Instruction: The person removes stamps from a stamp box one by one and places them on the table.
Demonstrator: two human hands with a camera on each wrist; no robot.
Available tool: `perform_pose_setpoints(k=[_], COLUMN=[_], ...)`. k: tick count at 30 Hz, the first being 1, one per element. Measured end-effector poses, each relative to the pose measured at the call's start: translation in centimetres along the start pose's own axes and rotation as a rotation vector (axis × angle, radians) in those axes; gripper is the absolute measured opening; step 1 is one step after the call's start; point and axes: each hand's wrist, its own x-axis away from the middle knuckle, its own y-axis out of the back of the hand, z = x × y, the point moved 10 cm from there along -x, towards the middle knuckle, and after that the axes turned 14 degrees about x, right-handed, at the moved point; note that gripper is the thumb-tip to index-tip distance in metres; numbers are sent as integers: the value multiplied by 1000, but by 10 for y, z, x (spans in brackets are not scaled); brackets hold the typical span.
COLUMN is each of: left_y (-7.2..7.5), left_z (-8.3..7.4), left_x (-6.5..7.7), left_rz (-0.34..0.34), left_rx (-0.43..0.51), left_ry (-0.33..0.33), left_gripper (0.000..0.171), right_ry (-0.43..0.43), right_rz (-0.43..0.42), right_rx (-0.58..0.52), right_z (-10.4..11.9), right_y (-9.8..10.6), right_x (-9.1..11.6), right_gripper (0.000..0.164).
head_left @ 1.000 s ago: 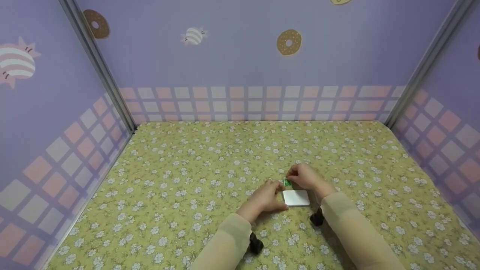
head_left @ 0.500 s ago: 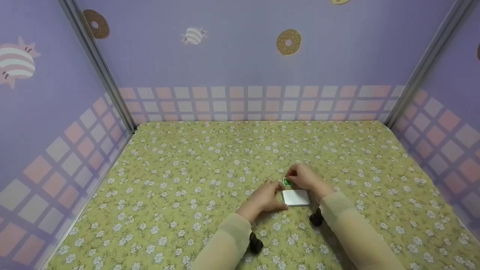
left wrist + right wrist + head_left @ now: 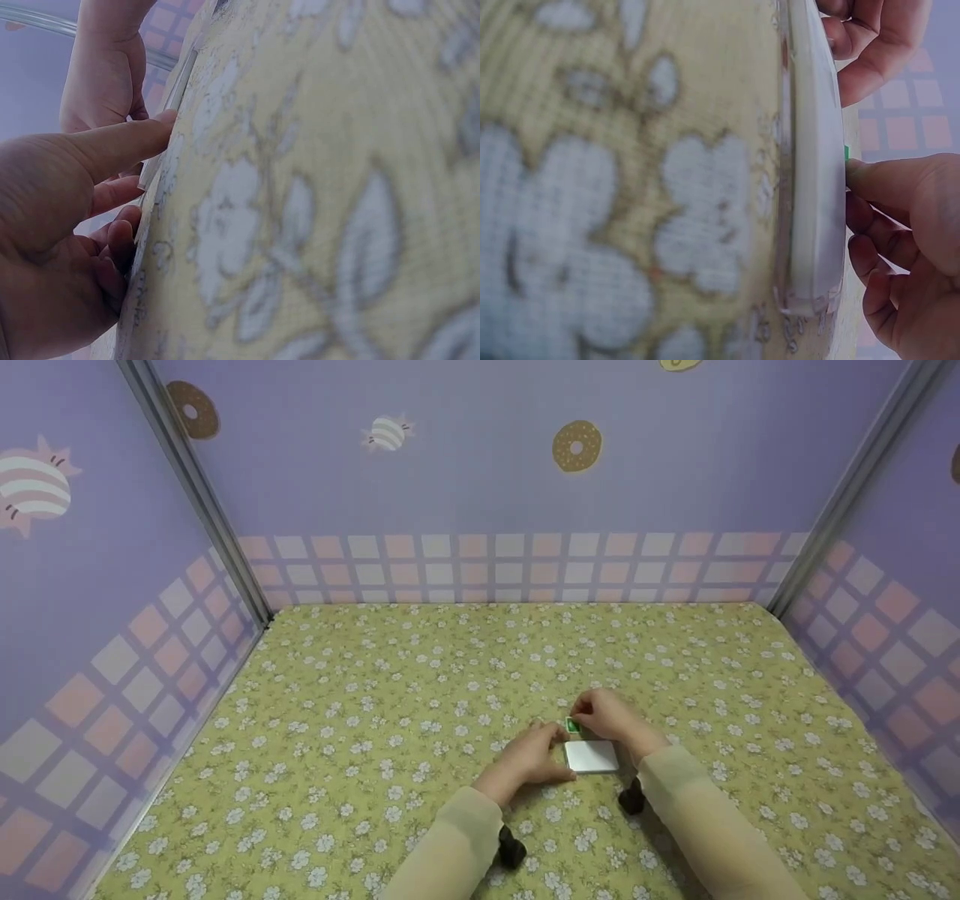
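A flat white rectangular case lies on the flowered cloth, right of the middle in the head view. In the right wrist view the case appears edge-on, with a clear rim along its underside. My left hand holds its left end, thumb at the near corner and index finger at the far one. Just beyond the case, my right hand pinches a small green square piece with a white border. Thumb and fingers cover part of that piece; in the right wrist view only a green sliver shows.
A yellow-green cloth with white flowers covers the table. Lilac panels with printed sweets and checks stand at the back and both sides, joined by grey metal posts. Dark wrist devices hang under both sleeves.
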Motion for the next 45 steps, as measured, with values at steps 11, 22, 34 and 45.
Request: perform_pose_setpoints(k=[11, 22, 34, 45], left_y=[1, 0, 0, -1], left_z=[-1, 0, 3, 3], left_x=[1, 1, 0, -1], left_rz=[-4, -6, 1, 3], left_rx=[-8, 10, 11, 24], left_ry=[-2, 6, 21, 25], left_gripper=[59, 62, 62, 61], right_ry=[7, 19, 9, -4], right_rz=[-17, -17, -8, -8], right_rx=[-1, -14, -6, -33], right_z=[1, 4, 5, 2], right_y=[1, 0, 0, 0], right_x=[1, 2, 2, 3], right_gripper=[10, 7, 8, 10])
